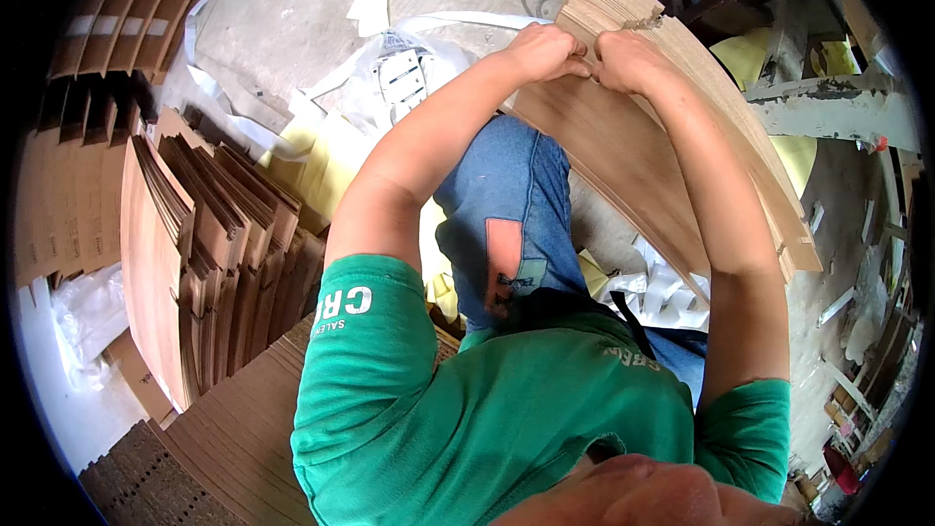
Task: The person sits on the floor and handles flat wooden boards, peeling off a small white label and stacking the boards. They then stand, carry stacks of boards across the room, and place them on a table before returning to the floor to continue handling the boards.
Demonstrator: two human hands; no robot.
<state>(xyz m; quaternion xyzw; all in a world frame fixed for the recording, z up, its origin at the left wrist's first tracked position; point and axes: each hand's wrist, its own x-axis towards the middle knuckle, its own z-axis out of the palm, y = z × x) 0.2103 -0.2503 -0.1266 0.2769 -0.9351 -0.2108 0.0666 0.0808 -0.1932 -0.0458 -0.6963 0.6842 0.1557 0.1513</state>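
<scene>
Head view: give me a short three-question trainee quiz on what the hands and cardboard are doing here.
1. True or false: both hands grip the same stack of flat cardboard sheets.
2. Where do the left hand and right hand hold it? A) the far upper end B) the near lower end C) the middle
3. What lies on the person's left side?

Key:
1. True.
2. A; the two hands sit close together there.
3. Upright bundles of folded cardboard, leaning side by side.

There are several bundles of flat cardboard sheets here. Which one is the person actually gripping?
The bundle leaning across the lap, at upper right. Both the left hand and right hand clutch its top edge; the stacks at left stand untouched.
</scene>
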